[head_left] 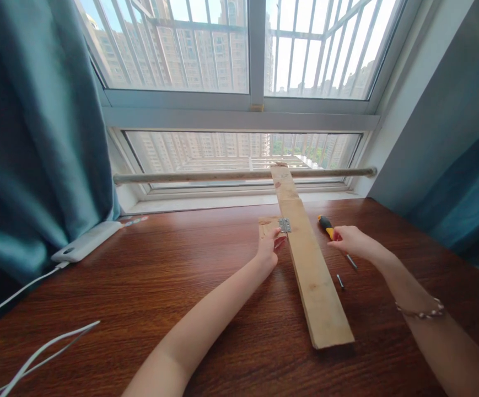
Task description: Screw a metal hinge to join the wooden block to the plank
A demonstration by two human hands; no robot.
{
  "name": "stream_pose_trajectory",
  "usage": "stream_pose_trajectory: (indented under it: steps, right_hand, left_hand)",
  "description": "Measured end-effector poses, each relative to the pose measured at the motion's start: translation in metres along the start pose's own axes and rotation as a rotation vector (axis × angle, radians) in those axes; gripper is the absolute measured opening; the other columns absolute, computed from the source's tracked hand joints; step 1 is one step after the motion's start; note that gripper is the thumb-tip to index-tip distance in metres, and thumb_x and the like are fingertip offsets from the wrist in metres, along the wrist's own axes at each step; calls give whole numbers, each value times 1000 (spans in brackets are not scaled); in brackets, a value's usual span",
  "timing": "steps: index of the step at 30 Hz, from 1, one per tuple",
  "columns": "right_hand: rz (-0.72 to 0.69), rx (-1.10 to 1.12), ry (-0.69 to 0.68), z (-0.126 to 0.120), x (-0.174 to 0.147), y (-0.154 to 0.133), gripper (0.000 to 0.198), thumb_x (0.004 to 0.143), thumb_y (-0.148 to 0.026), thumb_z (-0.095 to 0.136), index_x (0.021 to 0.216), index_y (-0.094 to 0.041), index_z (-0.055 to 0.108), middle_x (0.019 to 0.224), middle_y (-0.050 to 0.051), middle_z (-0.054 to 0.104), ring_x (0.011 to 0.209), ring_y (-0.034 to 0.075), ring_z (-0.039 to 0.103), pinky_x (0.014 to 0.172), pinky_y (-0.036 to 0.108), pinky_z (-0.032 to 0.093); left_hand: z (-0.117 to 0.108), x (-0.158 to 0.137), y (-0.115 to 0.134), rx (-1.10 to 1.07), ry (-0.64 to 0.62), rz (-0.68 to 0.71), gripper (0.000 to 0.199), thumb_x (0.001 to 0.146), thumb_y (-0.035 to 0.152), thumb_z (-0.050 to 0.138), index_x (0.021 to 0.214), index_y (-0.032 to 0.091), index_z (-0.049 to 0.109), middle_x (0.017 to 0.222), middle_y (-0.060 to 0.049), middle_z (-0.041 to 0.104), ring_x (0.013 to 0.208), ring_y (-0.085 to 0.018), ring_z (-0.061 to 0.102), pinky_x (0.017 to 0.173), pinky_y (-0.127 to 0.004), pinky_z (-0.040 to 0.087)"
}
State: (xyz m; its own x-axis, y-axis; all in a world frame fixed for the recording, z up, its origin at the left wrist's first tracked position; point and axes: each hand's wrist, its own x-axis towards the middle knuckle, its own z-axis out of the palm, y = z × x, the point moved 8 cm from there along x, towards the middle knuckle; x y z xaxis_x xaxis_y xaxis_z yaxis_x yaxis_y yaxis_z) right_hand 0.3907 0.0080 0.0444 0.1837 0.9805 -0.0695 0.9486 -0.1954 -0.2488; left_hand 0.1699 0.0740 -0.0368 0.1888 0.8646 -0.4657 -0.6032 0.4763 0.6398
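A long wooden board point(316, 264) lies on the table, its far end reaching to the rail. Against its left edge sits a small wooden block point(265, 222), and a metal hinge point(284, 225) spans the joint between the two. My left hand point(269, 248) grips the near side of the block, thumb by the hinge. Right of the board, my right hand point(355, 242) closes around a screwdriver point(325, 225) with a black and yellow handle; its shaft shows below the fingers. Close to the board's right edge lies a small screw point(340, 281).
The brown wooden table point(148, 275) ends at a window with a horizontal rail point(202, 177). A white power strip point(86, 242) stands at the left, with a white cable point(36, 353) nearer me. A blue curtain point(36, 121) hangs at the left.
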Motion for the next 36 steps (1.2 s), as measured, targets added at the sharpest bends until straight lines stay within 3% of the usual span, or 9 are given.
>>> stream_pose_trajectory:
  steps: [4,7,12,17,19,23,28,32,36]
  right_hand:
    - [146,-31,-231,58,-39,9,13,70,-23,63,68,-15,53,68,7,63,52,16,59,45,23,35]
    - [194,-11,-272,82,-52,19,11,65,-14,61,67,-16,50,64,5,61,50,16,59,44,23,34]
    - [98,57,-127,54,-46,9,12,65,-12,55,65,-19,45,65,2,59,62,16,60,50,22,37]
    - [-17,812,-29,10,-28,-38,1,73,-19,47,73,-20,46,56,-3,53,48,11,55,42,20,40]
    - [-57,1124,-84,7,-19,-64,3,72,-21,53,71,-18,52,56,-2,55,52,11,57,47,20,45]
    - [-174,1565,-365,17,-3,-118,13,70,-24,68,78,-14,64,79,5,66,72,12,63,70,24,53]
    - [-239,1734,-385,23,21,-131,14,75,-22,69,85,-13,67,79,4,68,73,10,64,77,22,53]
    - [-191,1769,-410,35,33,-119,13,82,-22,61,89,-13,66,79,5,68,71,10,65,73,18,55]
    - [-69,1795,-405,41,35,-104,10,82,-10,56,88,-12,63,78,6,69,69,10,67,69,15,56]
  left_hand:
    - [-1,0,0,7,10,-2,12,67,10,69,71,15,59,67,1,63,50,-8,58,51,-20,46]
    - [-1,1,0,4,13,0,14,66,10,69,71,16,58,66,1,63,50,-8,57,52,-20,47]
    - [-1,0,0,12,12,-6,13,67,10,68,70,16,57,65,1,62,50,-8,57,51,-20,45]
    - [0,-1,-1,14,4,-5,12,67,10,67,70,16,58,66,1,63,51,-9,58,52,-20,45]
    - [0,-1,-1,12,2,-3,10,68,10,65,69,16,57,64,1,63,51,-8,57,52,-20,44]
    - [2,-2,0,15,-23,2,8,67,11,66,71,16,60,65,0,65,51,-8,57,53,-19,44]
    - [4,-5,1,33,-53,0,8,68,12,64,76,14,65,72,-2,67,52,-8,57,54,-20,44]
    - [3,-4,0,27,-36,-2,8,68,12,64,75,15,65,69,-1,66,51,-8,56,54,-20,44]
    - [1,-2,0,9,-24,11,7,65,13,67,69,16,62,67,0,65,51,-9,56,55,-22,44]
